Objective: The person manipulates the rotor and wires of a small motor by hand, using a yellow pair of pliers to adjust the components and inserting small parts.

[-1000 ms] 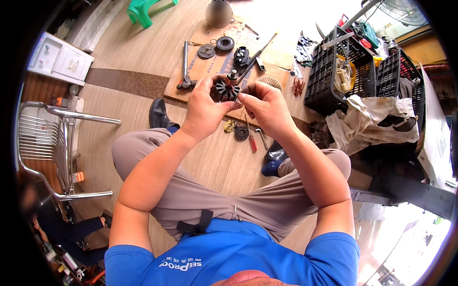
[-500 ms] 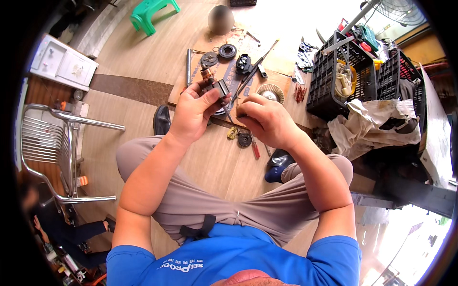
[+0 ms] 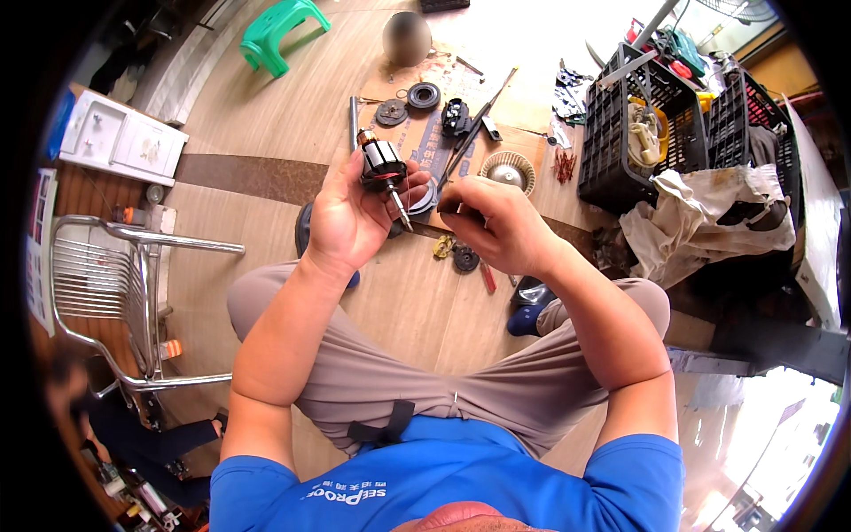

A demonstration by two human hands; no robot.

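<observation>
My left hand holds a motor armature, its fingers curled round the body. The copper end points up and away, and the bare steel shaft slants down toward me. To the right, my right hand is closed in a pinch, apart from the shaft; whatever sits between its fingertips is hidden. Beyond both hands lies a cardboard sheet bearing a black ring, a dark disc, a black housing part and a pale fan wheel.
On the floor nearer me are a yellowish part, a black round part and a red handle. Black crates with a cloth stand right. A metal chair and green stool stand left.
My left hand has turned the armature, so its ribbed body now shows more fully and the shaft is tilted differently. My right hand stays pinched in nearly the same place. The view has shifted slightly.
</observation>
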